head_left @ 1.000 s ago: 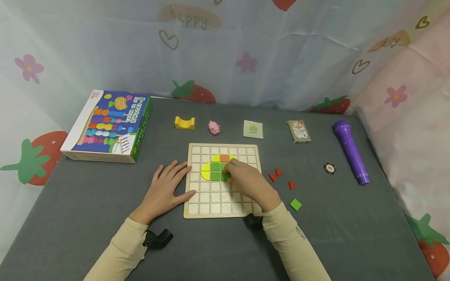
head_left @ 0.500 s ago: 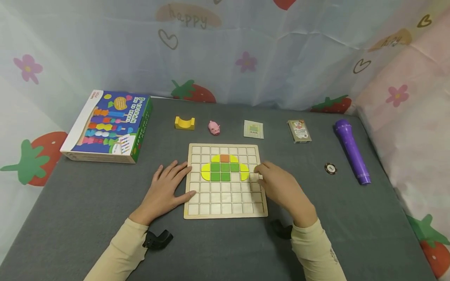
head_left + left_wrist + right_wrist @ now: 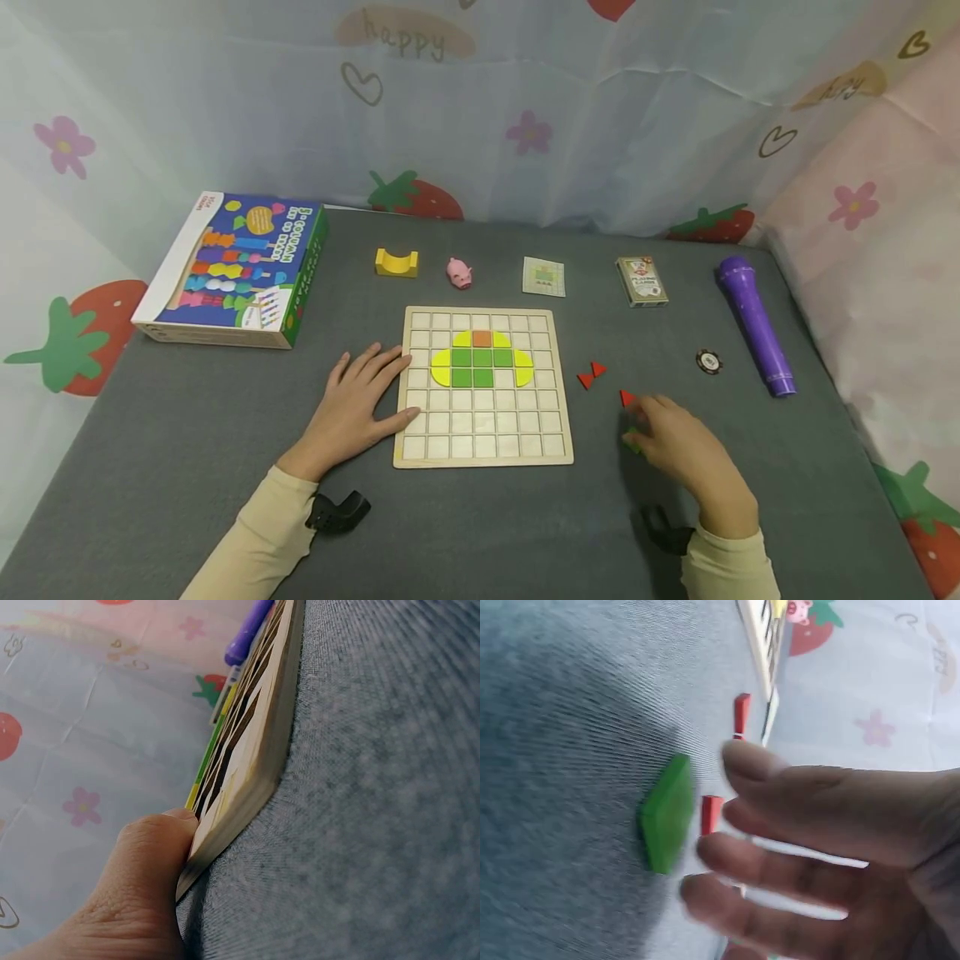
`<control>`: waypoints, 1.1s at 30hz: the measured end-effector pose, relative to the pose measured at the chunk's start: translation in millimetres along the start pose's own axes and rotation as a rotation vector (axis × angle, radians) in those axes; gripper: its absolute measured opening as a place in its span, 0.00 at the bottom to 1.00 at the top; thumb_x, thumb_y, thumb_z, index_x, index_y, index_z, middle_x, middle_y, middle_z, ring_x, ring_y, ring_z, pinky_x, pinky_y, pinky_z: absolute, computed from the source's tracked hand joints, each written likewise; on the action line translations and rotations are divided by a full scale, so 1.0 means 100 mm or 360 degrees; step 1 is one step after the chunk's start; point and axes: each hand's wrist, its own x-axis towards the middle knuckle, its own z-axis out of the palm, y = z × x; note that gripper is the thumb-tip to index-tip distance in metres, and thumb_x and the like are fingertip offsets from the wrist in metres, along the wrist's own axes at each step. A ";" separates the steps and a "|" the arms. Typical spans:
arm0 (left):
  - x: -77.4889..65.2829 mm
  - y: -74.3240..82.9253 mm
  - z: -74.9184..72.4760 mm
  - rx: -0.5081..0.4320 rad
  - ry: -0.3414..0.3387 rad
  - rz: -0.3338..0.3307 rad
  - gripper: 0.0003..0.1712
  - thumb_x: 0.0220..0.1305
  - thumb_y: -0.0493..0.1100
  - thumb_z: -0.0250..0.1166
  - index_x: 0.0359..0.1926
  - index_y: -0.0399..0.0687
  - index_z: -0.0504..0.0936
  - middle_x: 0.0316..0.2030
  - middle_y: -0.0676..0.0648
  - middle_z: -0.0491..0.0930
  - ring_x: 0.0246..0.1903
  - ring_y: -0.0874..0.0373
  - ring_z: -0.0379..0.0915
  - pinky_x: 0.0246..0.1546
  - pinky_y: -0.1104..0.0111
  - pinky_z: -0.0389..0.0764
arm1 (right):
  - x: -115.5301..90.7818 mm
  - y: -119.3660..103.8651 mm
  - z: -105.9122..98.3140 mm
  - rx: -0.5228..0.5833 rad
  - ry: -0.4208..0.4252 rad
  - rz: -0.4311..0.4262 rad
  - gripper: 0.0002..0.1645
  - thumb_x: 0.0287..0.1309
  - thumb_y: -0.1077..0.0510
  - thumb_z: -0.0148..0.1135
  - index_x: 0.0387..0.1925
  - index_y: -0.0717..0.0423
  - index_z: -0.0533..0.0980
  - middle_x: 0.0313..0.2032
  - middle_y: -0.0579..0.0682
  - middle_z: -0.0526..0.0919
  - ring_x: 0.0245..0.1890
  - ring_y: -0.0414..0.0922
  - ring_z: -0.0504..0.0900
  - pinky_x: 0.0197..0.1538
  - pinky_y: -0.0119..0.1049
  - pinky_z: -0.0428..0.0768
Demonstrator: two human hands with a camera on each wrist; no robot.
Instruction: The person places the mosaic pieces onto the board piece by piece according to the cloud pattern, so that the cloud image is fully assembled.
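A wooden grid board (image 3: pixel 484 448) lies flat on the table. In its upper half sit several green square tiles (image 3: pixel 461 377), yellow rounded tiles (image 3: pixel 442 367) and an orange square tile (image 3: pixel 482 338). My left hand (image 3: pixel 352 412) rests at the board's left edge with fingers spread, the thumb (image 3: pixel 146 859) touching the rim in the left wrist view. Over a loose green square tile (image 3: pixel 667 817), right of the board, hovers my right hand (image 3: pixel 690 450). Its fingers are apart from the tile and hold nothing. Small red triangle tiles (image 3: pixel 597 369) lie between board and right hand.
Behind the board stand a yellow arch block (image 3: pixel 397 264), a pink pig figure (image 3: pixel 459 273), a pattern card (image 3: pixel 543 277) and a playing-card box (image 3: pixel 642 282). A toy box (image 3: pixel 232 271) is at left. A poker chip (image 3: pixel 708 361) and purple microphone-shaped object (image 3: pixel 756 325) lie right.
My right hand has moved from the board rightward and toward me, to the loose green tile. Another green tile now shows in the pattern where that hand was. The left hand stays put.
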 end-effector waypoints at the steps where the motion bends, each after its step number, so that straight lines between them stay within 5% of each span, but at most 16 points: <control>1: 0.00 0.00 0.00 -0.0001 0.0000 0.0001 0.44 0.58 0.68 0.60 0.71 0.54 0.63 0.71 0.48 0.60 0.72 0.45 0.47 0.69 0.42 0.41 | 0.00 0.02 0.02 0.0007 -0.0024 0.0010 0.17 0.53 0.59 0.68 0.43 0.62 0.75 0.37 0.54 0.78 0.37 0.51 0.78 0.40 0.50 0.76; 21: 0.01 -0.01 0.02 0.0000 -0.0022 -0.0010 0.45 0.59 0.69 0.59 0.72 0.55 0.61 0.71 0.48 0.59 0.72 0.45 0.46 0.69 0.42 0.40 | 0.00 0.09 0.08 0.0049 0.0133 -0.0094 0.14 0.51 0.65 0.69 0.39 0.64 0.74 0.33 0.53 0.75 0.33 0.47 0.75 0.36 0.46 0.75; 33: 0.01 -0.01 0.02 0.0003 0.0002 -0.0002 0.45 0.58 0.68 0.60 0.72 0.54 0.62 0.71 0.47 0.60 0.72 0.45 0.47 0.69 0.42 0.41 | 0.24 -0.29 0.08 0.0099 0.0246 -0.0259 0.14 0.56 0.63 0.67 0.43 0.62 0.74 0.40 0.53 0.77 0.35 0.46 0.79 0.36 0.39 0.78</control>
